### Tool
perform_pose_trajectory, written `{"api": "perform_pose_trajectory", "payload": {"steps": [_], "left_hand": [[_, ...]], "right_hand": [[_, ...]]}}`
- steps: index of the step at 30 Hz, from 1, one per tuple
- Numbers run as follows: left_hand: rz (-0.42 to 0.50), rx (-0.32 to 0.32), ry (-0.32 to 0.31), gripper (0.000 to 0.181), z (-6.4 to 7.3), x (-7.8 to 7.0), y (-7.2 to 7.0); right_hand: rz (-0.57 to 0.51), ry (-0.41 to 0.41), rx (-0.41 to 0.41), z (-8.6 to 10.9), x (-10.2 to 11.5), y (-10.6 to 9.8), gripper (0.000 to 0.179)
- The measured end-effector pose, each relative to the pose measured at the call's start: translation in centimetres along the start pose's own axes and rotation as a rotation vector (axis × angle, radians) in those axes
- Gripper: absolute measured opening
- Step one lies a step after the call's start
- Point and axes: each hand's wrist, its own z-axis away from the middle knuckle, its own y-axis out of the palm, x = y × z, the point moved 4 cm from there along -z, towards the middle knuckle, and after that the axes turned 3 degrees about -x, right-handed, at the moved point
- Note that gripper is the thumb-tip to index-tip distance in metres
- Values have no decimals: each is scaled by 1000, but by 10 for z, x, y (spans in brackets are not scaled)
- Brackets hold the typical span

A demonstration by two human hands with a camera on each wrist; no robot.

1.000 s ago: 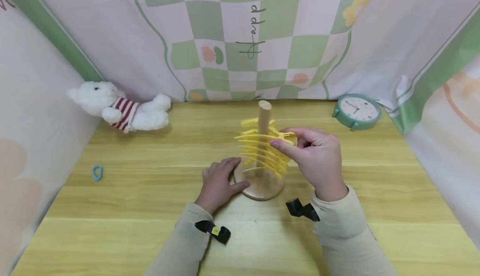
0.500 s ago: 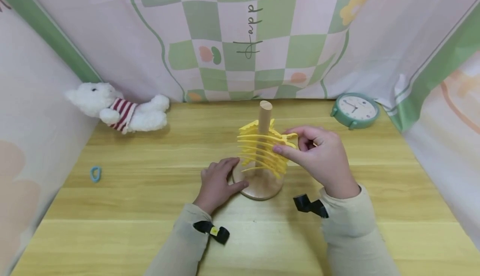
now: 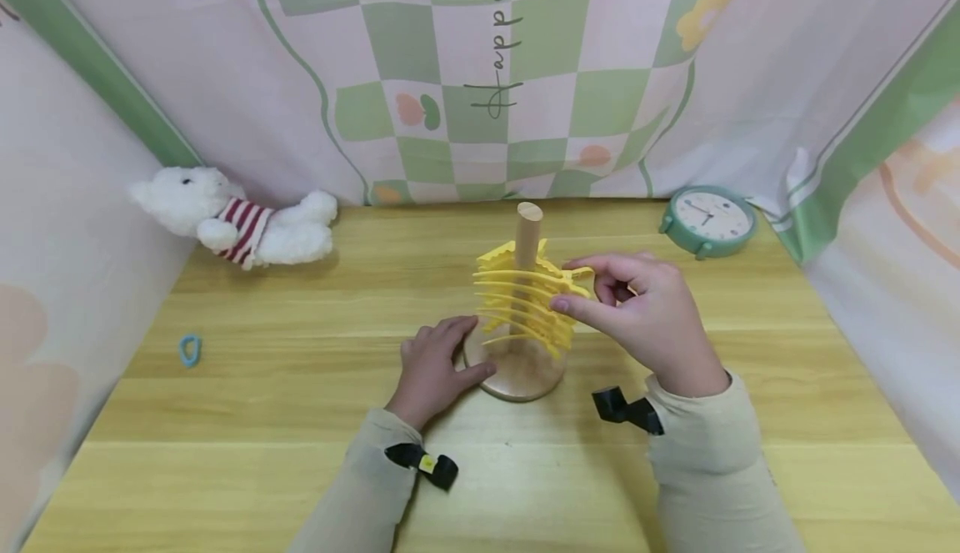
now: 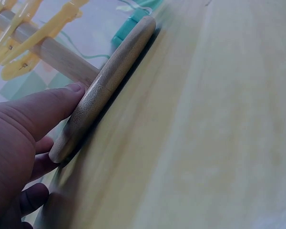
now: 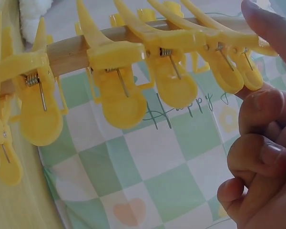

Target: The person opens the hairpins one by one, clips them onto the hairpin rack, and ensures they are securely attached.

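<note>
A round wooden base [image 3: 519,382] carries an upright wooden post [image 3: 528,240]. Several yellow spring clothes pegs [image 5: 124,109] with long curved prongs are clipped along this post, one above another. My left hand [image 3: 433,374] holds the base at its left rim; in the left wrist view its thumb [image 4: 69,95] lies on top and other fingers touch the edge. My right hand [image 3: 660,319] has thumb and index finger on either side of the uppermost peg's handles [image 3: 579,273], which stand apart. Its remaining fingers are curled. Part of that peg is hidden in the right wrist view.
A white plush toy [image 3: 247,223] in a striped shirt lies at the back left. On the left of the wooden table [image 3: 262,453] is a small blue ring-shaped piece [image 3: 190,350]. A green clock [image 3: 708,219] lies back right, before the patterned curtain [image 3: 472,61].
The uppermost peg's handles have spread apart. My right thumb has shifted slightly down and right, and the right wrist has moved a little right. The left hand stays at the base.
</note>
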Motion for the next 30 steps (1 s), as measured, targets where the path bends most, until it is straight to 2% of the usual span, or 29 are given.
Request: {"api": "perform_pose_trajectory", "payload": {"steps": [19,26,30], "left_hand": [[-9,5,7,74,0,1,1],[6,-5,11,73,-3,-1,3],[29,-21,-2,67,-3,1,5]], "right_hand": [[-4,26,50,2,-2,-2,33],[-32,-34,-6,7,-10,-7,23],[-50,-14,-114,17,-21,-11,21]]}}
